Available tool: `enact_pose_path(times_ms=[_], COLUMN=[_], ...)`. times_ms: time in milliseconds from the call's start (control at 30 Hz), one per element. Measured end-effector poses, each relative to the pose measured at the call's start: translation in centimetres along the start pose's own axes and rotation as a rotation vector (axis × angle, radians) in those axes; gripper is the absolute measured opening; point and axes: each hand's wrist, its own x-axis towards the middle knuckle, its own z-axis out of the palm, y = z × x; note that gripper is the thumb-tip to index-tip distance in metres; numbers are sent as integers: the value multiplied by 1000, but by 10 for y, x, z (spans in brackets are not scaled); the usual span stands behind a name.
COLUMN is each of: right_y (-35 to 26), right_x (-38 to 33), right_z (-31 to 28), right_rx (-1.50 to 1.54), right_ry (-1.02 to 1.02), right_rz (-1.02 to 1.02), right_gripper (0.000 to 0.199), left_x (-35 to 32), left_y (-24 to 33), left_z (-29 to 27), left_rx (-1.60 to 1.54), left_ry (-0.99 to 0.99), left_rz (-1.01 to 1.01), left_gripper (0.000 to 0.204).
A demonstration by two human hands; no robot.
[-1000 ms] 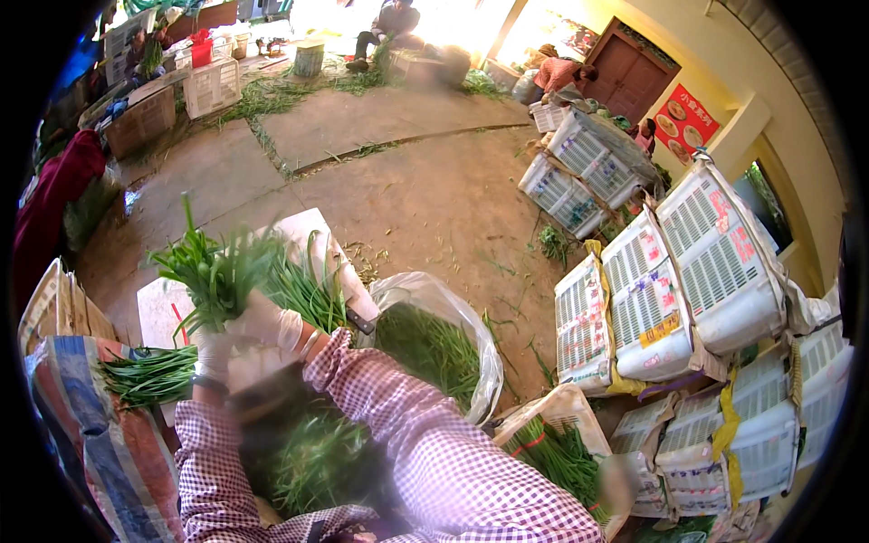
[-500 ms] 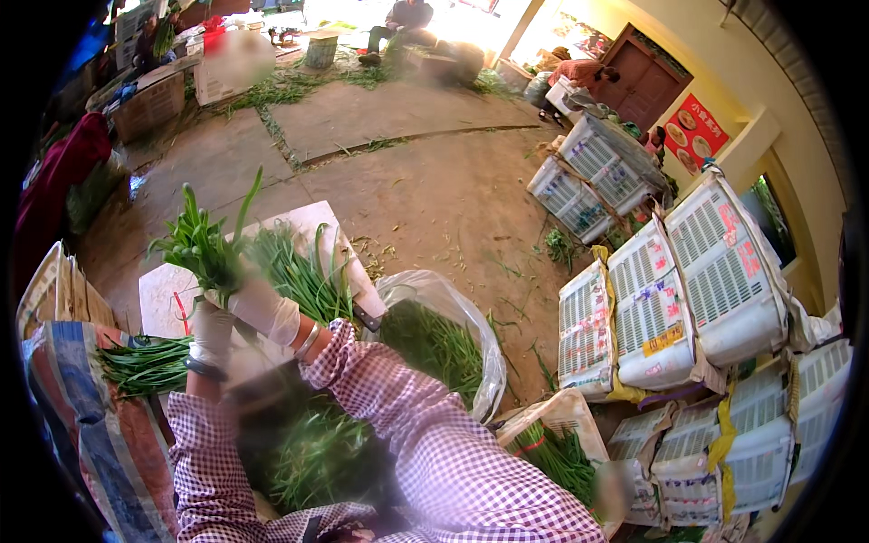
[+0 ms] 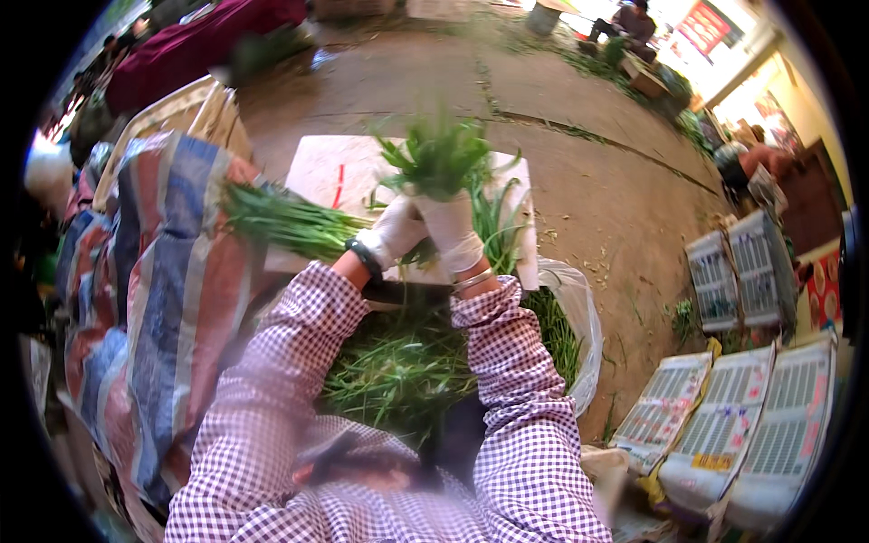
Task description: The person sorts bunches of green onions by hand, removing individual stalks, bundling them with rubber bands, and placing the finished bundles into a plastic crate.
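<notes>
Chive bunch (image 3: 439, 158) stands upright, leaf tips up, over the white board (image 3: 330, 172). My right hand (image 3: 453, 231) grips its stem end; my left hand (image 3: 391, 233) closes beside it, touching. More greens (image 3: 281, 222) lie to my left.

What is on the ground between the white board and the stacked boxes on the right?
In the head view, between the white board and the stacked boxes lies mostly bare dirt ground with small green scraps.

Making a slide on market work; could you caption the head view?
Gloved left hand and right hand grip an upright bunch of green leaves over a white board.
</notes>
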Motion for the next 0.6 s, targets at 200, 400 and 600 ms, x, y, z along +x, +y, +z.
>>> enact_pose_path(times_ms=[200,400,600], right_y=[-13,-15,-15], right_x=[-7,-14,-7], right_z=[2,-15,-43], right_rx=[-93,-39,-100], right_ry=[48,31,70], right_rz=[-223,-160,-66], right_gripper=[14,6,17], left_x=[-35,-106,-156], left_y=[18,2,-76], left_z=[-13,-19,4], left_rx=[15,-293,-491], left_ry=[213,448,682], left_rz=[152,44,-190], left_gripper=[75,61,39])
